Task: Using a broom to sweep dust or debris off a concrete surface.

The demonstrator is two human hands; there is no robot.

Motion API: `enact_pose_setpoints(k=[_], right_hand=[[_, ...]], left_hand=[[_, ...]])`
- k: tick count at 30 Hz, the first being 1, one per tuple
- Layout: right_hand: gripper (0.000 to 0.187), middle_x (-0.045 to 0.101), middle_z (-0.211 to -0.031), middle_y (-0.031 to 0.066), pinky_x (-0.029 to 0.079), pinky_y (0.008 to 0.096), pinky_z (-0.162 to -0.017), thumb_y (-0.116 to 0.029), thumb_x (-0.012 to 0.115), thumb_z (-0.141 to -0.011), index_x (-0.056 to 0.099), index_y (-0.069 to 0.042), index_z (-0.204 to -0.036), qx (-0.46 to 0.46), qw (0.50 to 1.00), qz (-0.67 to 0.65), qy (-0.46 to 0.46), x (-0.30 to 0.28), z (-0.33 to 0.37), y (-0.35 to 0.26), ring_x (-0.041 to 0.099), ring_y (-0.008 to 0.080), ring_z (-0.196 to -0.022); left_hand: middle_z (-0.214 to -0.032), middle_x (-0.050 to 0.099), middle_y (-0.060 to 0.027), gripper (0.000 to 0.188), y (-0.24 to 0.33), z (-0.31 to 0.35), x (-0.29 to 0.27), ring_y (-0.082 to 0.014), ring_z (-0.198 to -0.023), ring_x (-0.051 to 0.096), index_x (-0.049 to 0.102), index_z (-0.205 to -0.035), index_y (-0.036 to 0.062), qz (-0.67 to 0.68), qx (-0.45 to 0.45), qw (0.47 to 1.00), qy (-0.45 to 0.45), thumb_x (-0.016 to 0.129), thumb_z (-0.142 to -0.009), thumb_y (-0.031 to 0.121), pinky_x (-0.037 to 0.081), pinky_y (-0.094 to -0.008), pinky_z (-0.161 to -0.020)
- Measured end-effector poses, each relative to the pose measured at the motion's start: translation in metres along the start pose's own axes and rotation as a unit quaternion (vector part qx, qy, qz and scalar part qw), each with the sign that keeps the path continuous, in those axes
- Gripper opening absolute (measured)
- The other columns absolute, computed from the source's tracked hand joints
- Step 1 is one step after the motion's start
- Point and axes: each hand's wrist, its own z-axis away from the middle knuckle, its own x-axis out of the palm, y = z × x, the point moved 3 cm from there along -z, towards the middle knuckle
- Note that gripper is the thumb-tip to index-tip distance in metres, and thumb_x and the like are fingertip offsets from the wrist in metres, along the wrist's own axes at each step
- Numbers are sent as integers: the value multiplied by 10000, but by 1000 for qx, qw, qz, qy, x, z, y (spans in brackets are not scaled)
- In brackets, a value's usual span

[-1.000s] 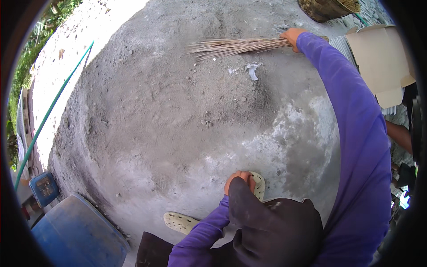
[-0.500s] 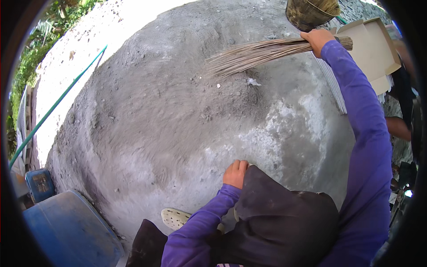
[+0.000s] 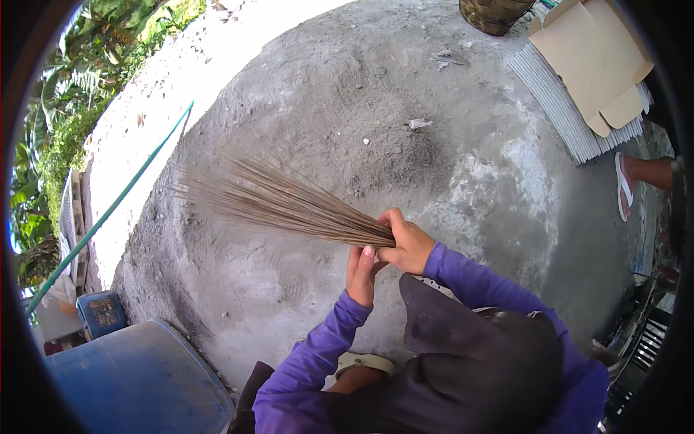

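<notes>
A stick broom [image 3: 303, 206] of thin brown ribs is held low over the dusty grey ground, its loose ends fanned out to the left and blurred. My right hand [image 3: 410, 244] is wrapped round its narrow gathered end. Just below that end, my left hand [image 3: 361, 276] presses against the broom with its thumb up, close beside the right hand; some of its fingers are hidden. Beyond the broom lies a low heap of grey sand or dust [image 3: 397, 148] with a pale scrap [image 3: 418, 124] on it.
Blue plastic containers [image 3: 137, 376] stand at the lower left, near a green hose or pole [image 3: 119, 199]. At upper right, flat cardboard [image 3: 589, 61] lies on corrugated sheets [image 3: 553, 101], beside a dirty bucket [image 3: 495, 16]. Another person's foot in a white flip-flop [image 3: 624, 186] is at the right.
My right hand has brought the broom from the upper right in toward my body. My left hand has left my knee and come up to the broom's gathered end.
</notes>
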Motion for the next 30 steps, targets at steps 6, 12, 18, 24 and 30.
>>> enact_pose_setpoints(k=[6,12,18,24,30], right_hand=[[502,566,-1001,250,445,374,-854,-260,601,-813,386,49,-1145,33,935,-337,-101,63,-53,-45,578,326,-1000],[586,413,-1203,247,393,446,-916,-290,611,-814,377,53,-1226,-47,998,13,45,69,-84,-39,473,356,-1071],[442,416,-1361,43,235,476,-1085,-276,534,-857,491,-177,-1286,-482,741,422,201,94,-122,-49,341,277,-1284],[377,588,-1227,90,217,522,-1100,-308,483,-877,595,-160,-1206,-296,733,603,-105,94,-196,-17,418,334,-1279],[392,558,-1262,187,266,574,-1055,-297,429,-913,607,-78,-1185,-147,785,587,-133,113,-152,-16,404,460,-1261]], left_hand=[[-1290,451,-157,525,29,25,-51,-236,-1126,521,276,-1376,14,-89,59,994,20,479,-958,257,485,-375,-878],[-907,627,-159,493,66,-9,-85,-251,-728,655,398,-1240,-19,-377,-8,917,132,636,-835,129,534,-357,-648],[-998,624,-287,660,52,-70,-168,-458,-938,599,383,-1237,-40,-860,209,463,49,685,-752,289,491,-472,-813],[-1130,597,-256,740,50,-88,-111,-397,-1024,599,348,-1273,-15,-676,-109,716,133,732,-707,268,481,-421,-879],[-1074,627,-222,625,54,-63,-96,-332,-1003,624,454,-1180,-45,-642,-80,763,-1,753,-695,212,490,-377,-850]])
